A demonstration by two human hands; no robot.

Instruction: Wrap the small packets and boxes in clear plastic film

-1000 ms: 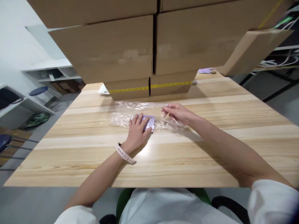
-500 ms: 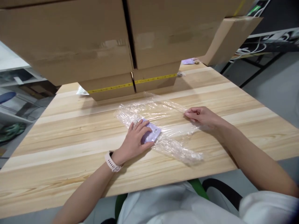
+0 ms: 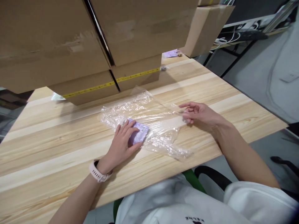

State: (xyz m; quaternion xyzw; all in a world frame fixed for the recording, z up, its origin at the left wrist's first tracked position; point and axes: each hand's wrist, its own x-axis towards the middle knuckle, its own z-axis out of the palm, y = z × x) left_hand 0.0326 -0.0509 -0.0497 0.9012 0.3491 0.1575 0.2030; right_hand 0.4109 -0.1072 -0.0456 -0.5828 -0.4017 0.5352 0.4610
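Note:
A crinkled sheet of clear plastic film lies spread on the wooden table. A small lilac packet rests on it near its left end. My left hand, with a pale watch at the wrist, lies flat on the packet and presses it down. My right hand pinches the film's right edge between thumb and fingers, holding it stretched a little off the table.
Stacked cardboard boxes with yellow tape fill the table's far side and overhang the view. Another box and a small lilac item sit at the far right corner. Cables and a dark frame stand beyond the table on the right.
The view has swung to the right and the film has been drawn out wider to the right by my right hand. My left hand has stayed on the lilac packet.

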